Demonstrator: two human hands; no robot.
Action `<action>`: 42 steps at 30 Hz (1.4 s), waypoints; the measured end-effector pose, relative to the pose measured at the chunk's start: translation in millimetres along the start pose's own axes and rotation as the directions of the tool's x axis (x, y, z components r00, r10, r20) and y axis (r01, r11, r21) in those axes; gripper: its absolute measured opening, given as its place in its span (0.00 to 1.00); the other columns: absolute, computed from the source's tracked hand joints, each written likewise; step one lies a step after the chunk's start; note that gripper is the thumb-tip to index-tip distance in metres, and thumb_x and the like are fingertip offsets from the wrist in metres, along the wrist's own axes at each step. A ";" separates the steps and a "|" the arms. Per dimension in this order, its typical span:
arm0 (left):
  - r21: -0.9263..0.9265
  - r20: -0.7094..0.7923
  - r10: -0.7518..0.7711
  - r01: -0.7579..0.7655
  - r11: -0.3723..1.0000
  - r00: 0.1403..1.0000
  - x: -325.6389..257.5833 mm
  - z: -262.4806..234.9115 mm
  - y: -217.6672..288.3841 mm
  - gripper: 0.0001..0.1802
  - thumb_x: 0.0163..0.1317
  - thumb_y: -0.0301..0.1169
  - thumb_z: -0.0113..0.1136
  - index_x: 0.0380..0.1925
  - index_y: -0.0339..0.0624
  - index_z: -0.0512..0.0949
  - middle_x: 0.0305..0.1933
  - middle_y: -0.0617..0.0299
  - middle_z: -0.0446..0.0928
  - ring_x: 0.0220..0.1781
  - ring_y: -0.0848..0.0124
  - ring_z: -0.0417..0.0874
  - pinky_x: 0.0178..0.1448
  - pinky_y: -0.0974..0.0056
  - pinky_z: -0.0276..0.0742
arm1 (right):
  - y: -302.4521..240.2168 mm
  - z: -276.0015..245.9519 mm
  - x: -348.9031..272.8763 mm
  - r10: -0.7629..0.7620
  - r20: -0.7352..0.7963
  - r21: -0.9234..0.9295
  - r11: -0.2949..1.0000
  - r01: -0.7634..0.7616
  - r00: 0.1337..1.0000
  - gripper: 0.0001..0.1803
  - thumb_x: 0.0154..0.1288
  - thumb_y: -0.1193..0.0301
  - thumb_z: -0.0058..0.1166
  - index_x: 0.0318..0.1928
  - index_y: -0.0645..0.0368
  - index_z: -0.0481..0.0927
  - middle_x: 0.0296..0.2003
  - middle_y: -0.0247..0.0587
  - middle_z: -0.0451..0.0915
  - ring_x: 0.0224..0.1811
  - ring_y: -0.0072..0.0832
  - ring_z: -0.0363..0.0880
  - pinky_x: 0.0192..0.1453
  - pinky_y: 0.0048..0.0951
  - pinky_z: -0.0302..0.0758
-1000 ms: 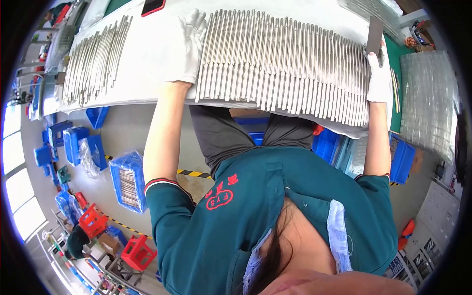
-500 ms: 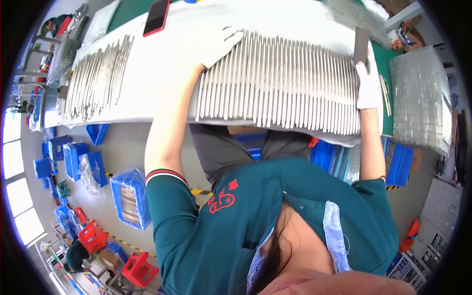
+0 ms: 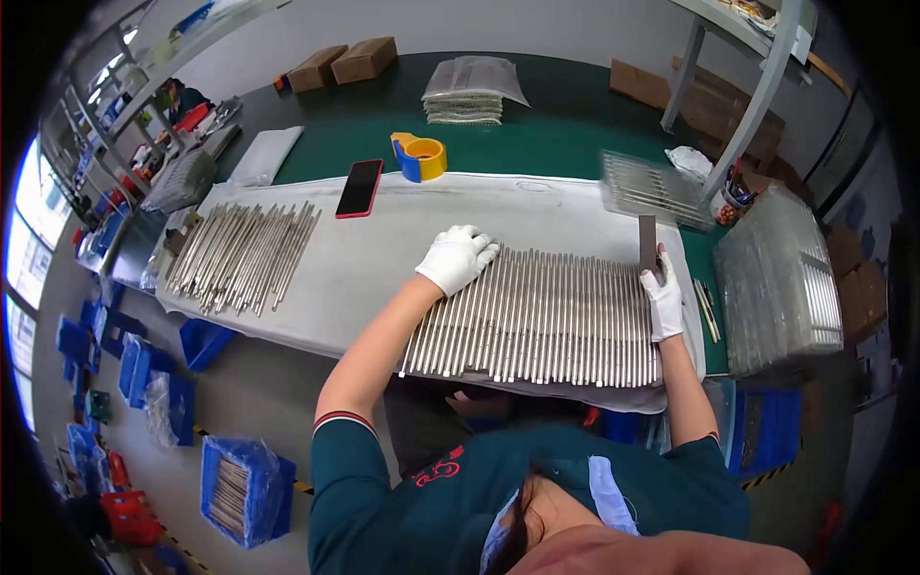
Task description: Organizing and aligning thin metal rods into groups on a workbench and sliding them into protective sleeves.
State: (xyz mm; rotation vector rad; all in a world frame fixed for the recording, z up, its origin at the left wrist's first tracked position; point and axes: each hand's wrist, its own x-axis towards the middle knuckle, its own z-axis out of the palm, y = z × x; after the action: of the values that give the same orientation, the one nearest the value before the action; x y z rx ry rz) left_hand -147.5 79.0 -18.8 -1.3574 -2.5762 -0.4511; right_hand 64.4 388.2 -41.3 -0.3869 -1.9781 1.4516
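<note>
A wide row of thin metal rods [image 3: 537, 316] lies side by side on the white cloth [image 3: 355, 278] in front of me. My left hand [image 3: 458, 261], in a white glove, rests at the far left corner of this row, fingers stretched forward and touching the outermost rods. At the row's right end is my right hand [image 3: 663, 299], also gloved, with some fingertips bare. It grips a dark flat strip [image 3: 648, 242] that stands up beyond the fingers. Farther left on the cloth lies a second, less even group of rods [image 3: 244, 257].
A red-edged phone [image 3: 360, 189] and a blue-and-yellow tape dispenser [image 3: 420, 157] lie beyond the rods. Clear plastic trays [image 3: 774, 278] are stacked at right, near a few loose sticks [image 3: 706, 311]. A shelf post [image 3: 757, 96] rises at the far right. Blue bins [image 3: 247, 489] stand on the floor.
The view has tilted up and shows more of the green bench's far side. Both hands keep nearly the same places along the row, and the strip stays in my right hand.
</note>
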 end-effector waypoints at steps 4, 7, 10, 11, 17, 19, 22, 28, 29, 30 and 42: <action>-0.131 -0.096 0.040 -0.052 0.990 0.995 9.7 17.7 -1.5 0.19 0.67 0.45 0.48 0.42 0.45 0.82 0.45 0.47 0.76 0.47 0.50 0.77 0.54 0.52 0.74 | -6.4 4.7 1.7 0.016 -0.009 0.020 1.000 -0.016 1.000 0.36 0.64 0.75 0.56 0.69 0.66 0.56 0.64 0.48 0.64 0.63 0.30 0.66 0.65 0.26 0.64; -0.163 -0.076 0.029 -0.041 0.986 0.997 11.4 13.9 -0.5 0.19 0.67 0.44 0.49 0.43 0.44 0.82 0.44 0.47 0.76 0.48 0.50 0.77 0.55 0.53 0.73 | -13.0 7.5 -0.2 0.011 -0.017 0.012 1.000 -0.011 1.000 0.36 0.64 0.74 0.56 0.69 0.66 0.56 0.64 0.48 0.64 0.63 0.30 0.67 0.65 0.26 0.65; -0.100 0.033 -0.010 0.013 0.995 0.999 11.2 9.2 5.5 0.18 0.67 0.43 0.49 0.41 0.44 0.82 0.44 0.47 0.76 0.47 0.51 0.77 0.54 0.53 0.74 | -12.6 6.5 0.0 0.020 -0.015 0.015 1.000 -0.020 1.000 0.36 0.64 0.74 0.56 0.70 0.66 0.55 0.63 0.48 0.65 0.62 0.30 0.67 0.64 0.26 0.65; -0.098 0.034 -0.006 0.010 0.995 0.999 11.4 13.8 5.7 0.18 0.67 0.43 0.49 0.41 0.44 0.82 0.44 0.47 0.76 0.47 0.51 0.77 0.54 0.53 0.74 | -10.6 7.3 0.4 0.037 -0.008 0.031 0.999 -0.036 0.999 0.37 0.64 0.74 0.56 0.70 0.67 0.55 0.63 0.49 0.65 0.61 0.30 0.68 0.64 0.26 0.66; -0.135 -0.095 0.097 -0.110 0.985 0.991 20.6 22.1 29.7 0.18 0.66 0.43 0.49 0.37 0.43 0.82 0.43 0.49 0.76 0.45 0.51 0.77 0.52 0.52 0.74 | -5.2 8.1 0.1 0.017 0.006 0.059 0.998 -0.018 1.000 0.37 0.64 0.73 0.57 0.70 0.65 0.56 0.61 0.48 0.67 0.58 0.28 0.70 0.62 0.26 0.67; -0.146 -0.034 0.070 -0.074 0.987 0.997 22.7 18.6 34.9 0.17 0.66 0.42 0.50 0.36 0.42 0.82 0.41 0.48 0.77 0.44 0.50 0.77 0.51 0.51 0.74 | -3.7 7.0 0.2 0.023 0.012 0.056 0.998 -0.023 1.000 0.37 0.63 0.73 0.58 0.70 0.64 0.56 0.60 0.48 0.68 0.57 0.27 0.71 0.61 0.26 0.68; -0.122 -0.053 0.067 -0.073 0.990 0.996 23.1 19.2 34.2 0.16 0.65 0.41 0.52 0.33 0.42 0.83 0.36 0.48 0.77 0.42 0.50 0.77 0.48 0.51 0.75 | -1.4 8.6 -0.8 -0.040 -0.002 0.034 0.999 0.040 0.999 0.37 0.63 0.72 0.59 0.69 0.64 0.58 0.56 0.47 0.73 0.52 0.25 0.74 0.57 0.24 0.70; -0.085 -0.063 0.095 -0.100 0.991 0.994 23.1 19.8 33.8 0.16 0.65 0.42 0.52 0.34 0.43 0.83 0.36 0.50 0.78 0.40 0.51 0.78 0.47 0.52 0.76 | -13.1 10.8 -1.6 -0.021 0.003 -0.079 0.997 0.021 1.000 0.37 0.62 0.71 0.60 0.69 0.61 0.59 0.49 0.43 0.77 0.44 0.21 0.77 0.50 0.23 0.74; -0.085 -0.056 0.100 -0.104 0.991 0.993 23.6 19.0 34.5 0.16 0.65 0.42 0.52 0.34 0.43 0.83 0.36 0.50 0.78 0.40 0.51 0.78 0.47 0.52 0.76 | -15.5 10.7 -2.2 -0.017 0.005 -0.094 0.995 0.017 1.000 0.37 0.62 0.71 0.60 0.69 0.61 0.59 0.50 0.43 0.77 0.44 0.21 0.78 0.50 0.22 0.74; -0.077 -0.044 0.084 -0.087 0.993 0.995 23.8 17.9 35.4 0.16 0.65 0.42 0.52 0.35 0.43 0.83 0.37 0.50 0.78 0.40 0.51 0.78 0.47 0.52 0.76 | -12.1 10.9 -1.4 -0.012 0.000 -0.091 0.996 0.012 1.000 0.37 0.62 0.71 0.60 0.69 0.61 0.59 0.50 0.43 0.77 0.44 0.21 0.78 0.50 0.22 0.74; -0.139 -0.125 0.143 -0.160 0.977 0.982 31.6 28.0 51.5 0.17 0.66 0.43 0.50 0.40 0.44 0.82 0.41 0.50 0.78 0.44 0.51 0.78 0.51 0.52 0.75 | 1.6 11.5 1.9 -0.058 0.001 -0.044 0.997 0.058 0.998 0.38 0.61 0.70 0.61 0.69 0.61 0.59 0.51 0.46 0.78 0.46 0.24 0.78 0.51 0.24 0.74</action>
State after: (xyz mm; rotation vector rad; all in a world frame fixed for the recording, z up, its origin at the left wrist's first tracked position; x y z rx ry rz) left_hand -123.5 140.6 -26.1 -1.5171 -2.3670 -0.6846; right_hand 55.3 381.4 -44.2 -0.3464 -2.0069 1.3743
